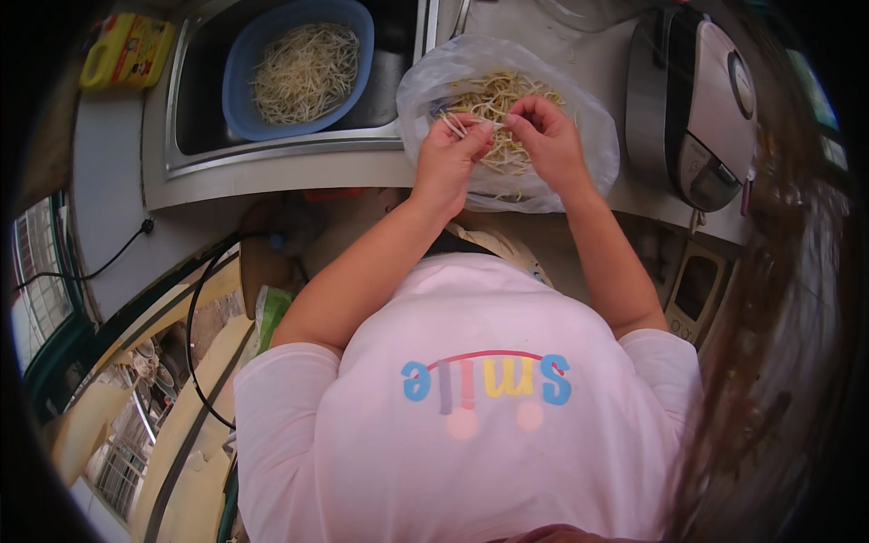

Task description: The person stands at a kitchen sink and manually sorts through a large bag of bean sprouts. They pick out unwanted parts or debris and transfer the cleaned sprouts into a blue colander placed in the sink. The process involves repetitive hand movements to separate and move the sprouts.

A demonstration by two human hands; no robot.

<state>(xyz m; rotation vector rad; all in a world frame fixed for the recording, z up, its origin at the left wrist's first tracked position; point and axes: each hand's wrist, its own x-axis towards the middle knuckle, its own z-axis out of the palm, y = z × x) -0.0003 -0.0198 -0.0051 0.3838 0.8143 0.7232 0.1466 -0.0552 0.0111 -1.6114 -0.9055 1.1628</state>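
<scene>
Both hands are over an open translucent plastic bag (594, 146) of bean sprouts (506, 159) at the counter's front edge. A few pale bean sprouts (453, 127) are held between the thumb and fingers of my left hand (448, 159). My right hand (555, 146) has thumb and forefinger pinched together close to my left fingertips, at the end of a sprout; the tip of it is too small to make out. To the left, a blue plastic basin (234, 102) holds a heap of white bean sprouts (305, 75).
The basin sits in a stainless steel sink (271, 144). Right of the bag stands a grey and black kitchen appliance (716, 88), likely a rice cooker. A yellow jug (129, 53) is at the far left corner. A black cable (193, 326) hangs at the left.
</scene>
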